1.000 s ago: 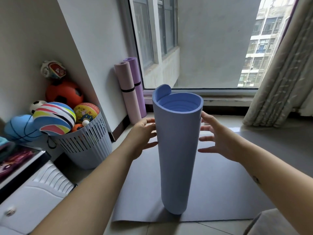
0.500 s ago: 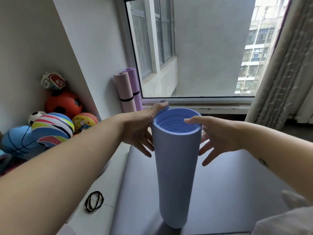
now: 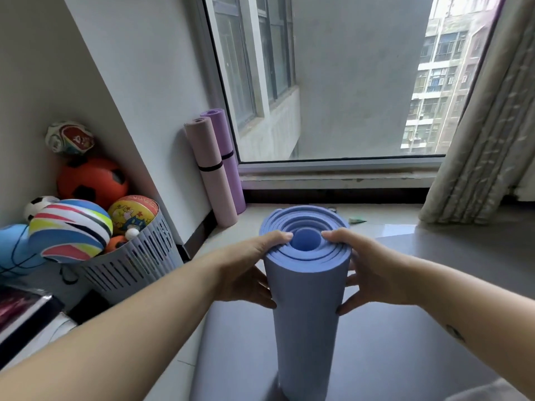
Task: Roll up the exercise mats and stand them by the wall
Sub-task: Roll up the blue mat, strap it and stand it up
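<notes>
While it stands on end on a grey mat (image 3: 405, 328) spread flat on the floor, a rolled blue mat (image 3: 307, 299) is gripped near its top by both hands of a person. The left hand (image 3: 246, 270) clasps it from nine o'clock, thumb (image 3: 279, 237) hooked over the rim onto the coils and fingers curled against the side. The right hand (image 3: 373, 273) mirrors it from three o'clock, thumb (image 3: 333, 235) on the coils, fingers spread down the outer wrap. The two thumbs lie either side of the roll's hollow centre, close but apart.

At about eleven o'clock from the blue roll, well apart from it, a pink rolled mat (image 3: 210, 172) and a purple rolled mat (image 3: 228, 157) lean side by side in the corner where the wall (image 3: 144, 82) meets the window (image 3: 347, 82), each bound by a black band.

At nine o'clock a slotted grey basket (image 3: 136, 261) holds a striped ball (image 3: 69, 230), a yellow cartoon ball (image 3: 133, 212) whose red lettering is too blurred to read, and two smaller balls. An orange ball (image 3: 92, 180) sits behind it against the wall. At two o'clock a pale curtain (image 3: 477, 154) hangs to the floor.
</notes>
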The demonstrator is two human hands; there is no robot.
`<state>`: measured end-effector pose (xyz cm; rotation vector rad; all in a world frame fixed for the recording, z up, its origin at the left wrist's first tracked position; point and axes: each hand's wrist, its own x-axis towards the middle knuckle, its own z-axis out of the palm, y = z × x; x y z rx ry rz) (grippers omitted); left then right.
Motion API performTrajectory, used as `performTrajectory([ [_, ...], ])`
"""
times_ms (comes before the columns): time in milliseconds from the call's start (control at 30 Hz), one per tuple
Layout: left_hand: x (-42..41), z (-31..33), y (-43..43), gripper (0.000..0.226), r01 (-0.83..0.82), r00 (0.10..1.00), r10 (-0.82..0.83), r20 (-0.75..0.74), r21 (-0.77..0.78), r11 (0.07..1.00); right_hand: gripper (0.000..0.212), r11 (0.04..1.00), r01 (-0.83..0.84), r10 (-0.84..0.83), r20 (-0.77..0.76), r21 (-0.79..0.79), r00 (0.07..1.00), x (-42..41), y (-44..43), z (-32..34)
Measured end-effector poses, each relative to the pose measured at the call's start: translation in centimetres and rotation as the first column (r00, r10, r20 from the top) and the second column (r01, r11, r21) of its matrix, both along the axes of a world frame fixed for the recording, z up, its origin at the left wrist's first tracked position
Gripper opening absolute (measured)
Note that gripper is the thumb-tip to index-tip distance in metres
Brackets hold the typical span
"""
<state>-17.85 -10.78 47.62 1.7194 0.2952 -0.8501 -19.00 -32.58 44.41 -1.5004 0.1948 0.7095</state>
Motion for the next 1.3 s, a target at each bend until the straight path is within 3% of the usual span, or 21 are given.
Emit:
performTrajectory([
  [133,1.2,-0.9,0.5,0.059,-0.026,1.0,0.025,-0.006,-0.064,0.998,0.071,0.998,-0.024,0.025,-0.012,0.065,1.0,1.4,-0.1,-1.1],
  [267,1.0,-3.1,1.0,0.091,-0.1,0.994,0.091,-0.063,-0.161,0.982,0.092,0.971,-0.053,0.07,-0.063,0.234,0.996,1.3,0.4,-3.2],
  [400,0.4,-2.6,1.2,0.1,-0.102,0.993,0.089,-0.077,-0.181,0.978,0.123,0.979,-0.025,0.042,-0.082,0.2,0.996,1.0,1.3,-2.8],
  [467,0.1,-2.1,1.2,0.096,-0.121,0.992,0.11,-0.069,-0.187,0.975,0.114,0.988,-0.048,0.059,-0.07,0.147,0.996,1.0,1.3,-1.7],
  [567,-1.2,-2.2,1.1,0.091,-0.157,0.987,0.148,-0.057,-0.215,0.964,0.078,0.997,-0.077,0.077,0.002,-0.002,0.997,0.8,1.7,0.1],
  [667,-1.8,-2.3,1.0,0.09,-0.145,0.989,0.138,-0.049,-0.214,0.966,0.077,0.988,-0.064,0.074,0.069,-0.143,0.995,1.0,2.2,1.3],
  [767,-1.8,-2.4,1.2,0.087,-0.128,0.991,0.117,-0.064,-0.207,0.97,0.063,0.989,-0.065,0.071,0.034,-0.131,0.997,1.3,2.1,1.6],
  [900,-0.9,-2.4,1.1,0.065,-0.14,0.989,0.13,-0.062,-0.197,0.97,0.041,0.987,-0.076,0.075,-0.016,-0.139,0.997,2.5,1.5,2.0],
  [1033,0.6,-3.0,0.9,0.049,-0.176,0.983,0.165,-0.077,-0.166,0.97,0.037,0.981,-0.065,0.059,-0.039,-0.184,0.997,4.0,2.0,1.8],
  [1300,3.0,-2.1,1.9,0.063,-0.111,0.99,0.097,-0.107,-0.132,0.985,0.034,0.977,-0.026,0.02,-0.031,-0.212,0.999,5.2,3.3,2.4],
])
